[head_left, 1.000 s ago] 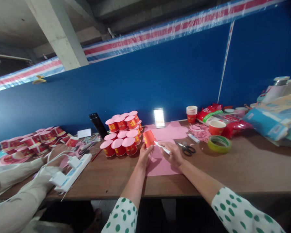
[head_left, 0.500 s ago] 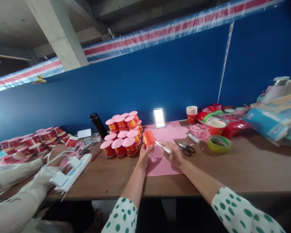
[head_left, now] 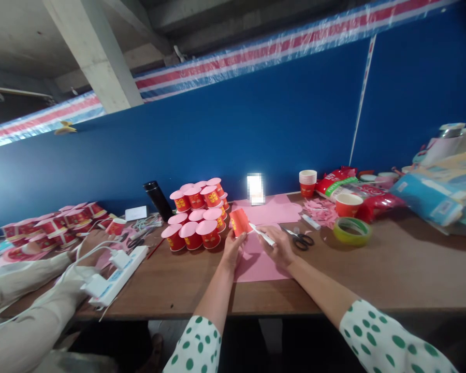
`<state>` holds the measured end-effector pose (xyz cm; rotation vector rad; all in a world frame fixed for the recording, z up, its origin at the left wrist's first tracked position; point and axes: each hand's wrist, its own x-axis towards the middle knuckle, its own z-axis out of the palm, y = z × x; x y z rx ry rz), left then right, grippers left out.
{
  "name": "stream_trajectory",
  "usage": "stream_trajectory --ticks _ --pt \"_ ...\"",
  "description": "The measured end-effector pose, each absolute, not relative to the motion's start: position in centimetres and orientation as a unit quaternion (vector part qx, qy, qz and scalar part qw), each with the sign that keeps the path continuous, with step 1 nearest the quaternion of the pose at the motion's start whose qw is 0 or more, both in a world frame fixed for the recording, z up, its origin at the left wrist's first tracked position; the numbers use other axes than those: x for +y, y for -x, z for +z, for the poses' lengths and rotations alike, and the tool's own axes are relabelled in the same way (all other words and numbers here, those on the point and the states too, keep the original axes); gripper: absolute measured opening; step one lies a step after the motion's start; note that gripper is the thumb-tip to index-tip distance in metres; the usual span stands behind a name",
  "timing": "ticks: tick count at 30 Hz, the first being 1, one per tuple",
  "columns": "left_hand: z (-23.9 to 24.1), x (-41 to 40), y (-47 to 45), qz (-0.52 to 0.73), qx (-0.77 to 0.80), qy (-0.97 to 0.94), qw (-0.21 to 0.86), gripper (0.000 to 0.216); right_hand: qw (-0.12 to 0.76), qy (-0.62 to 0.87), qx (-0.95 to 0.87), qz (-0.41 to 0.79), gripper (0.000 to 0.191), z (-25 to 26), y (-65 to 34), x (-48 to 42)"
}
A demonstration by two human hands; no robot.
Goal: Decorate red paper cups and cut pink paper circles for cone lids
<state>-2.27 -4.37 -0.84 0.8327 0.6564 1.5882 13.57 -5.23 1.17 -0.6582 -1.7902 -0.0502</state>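
Observation:
My left hand is closed round a red paper cup with gold print, tilted on its side above pink paper. A slim white pen-like tube is pinched in my right hand, its tip at the cup's right end; whether tip and cup touch I cannot tell. Black-handled scissors lie just right of that hand. To the left of the cup stand several red cups topped with pink paper discs, stacked in two layers.
A white power strip and a co-worker's hands are at left. A black bottle leans by the blue partition. At right are yellow-green tape, a cup, stacked cups, pink scraps and bags.
The red cup has turned slightly in my left hand. My right hand and the white tube stay nearly where they were; the whole view has shifted a little.

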Motion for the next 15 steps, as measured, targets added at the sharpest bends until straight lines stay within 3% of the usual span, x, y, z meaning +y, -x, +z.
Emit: stream_trajectory --ticks 15 --pt "-1.04 -4.26 2.33 0.678 0.296 -0.367 0.564 0.047 0.573 0.297 -0.763 -0.029 0.022 1.08 -13.60 -5.09"
